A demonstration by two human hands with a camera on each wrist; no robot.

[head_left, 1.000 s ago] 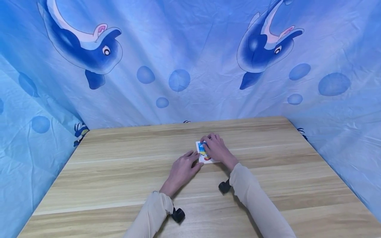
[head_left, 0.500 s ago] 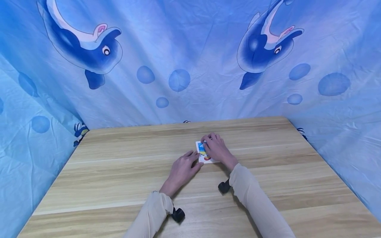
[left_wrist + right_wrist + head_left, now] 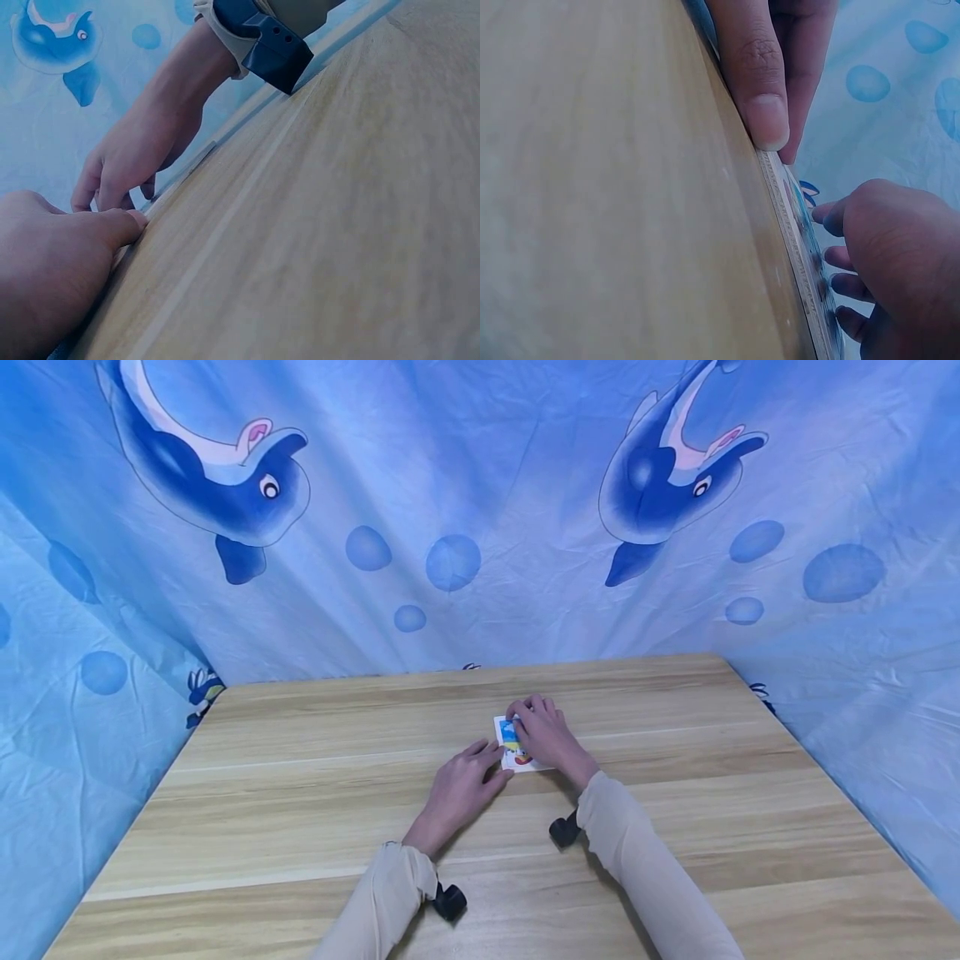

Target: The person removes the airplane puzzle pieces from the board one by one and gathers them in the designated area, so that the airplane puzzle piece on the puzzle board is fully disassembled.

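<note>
A small flat picture board (image 3: 507, 735) with a white border and a blue, yellow and red picture lies flat on the table. My left hand (image 3: 459, 785) holds its near left corner, the thumb along the near edge and fingers at the left side. In the right wrist view, the left thumb (image 3: 767, 120) touches the end of the board's thick edge (image 3: 787, 225). Over the right part of the board arches my right hand (image 3: 547, 735), its bent fingertips (image 3: 844, 285) resting on or just over the picture. It covers much of the board, and I see no piece between its fingers.
The wood-grain table (image 3: 300, 810) reaches back to a blue curtain (image 3: 510, 618) printed with dolphins and bubbles, which also hangs at both sides. Dark wrist cameras, one on the left sleeve (image 3: 450, 903) and one on the right (image 3: 565, 832), hang above the tabletop.
Both hands and the board stay in practically the same place. Only very slight motion shows at the right hand.
</note>
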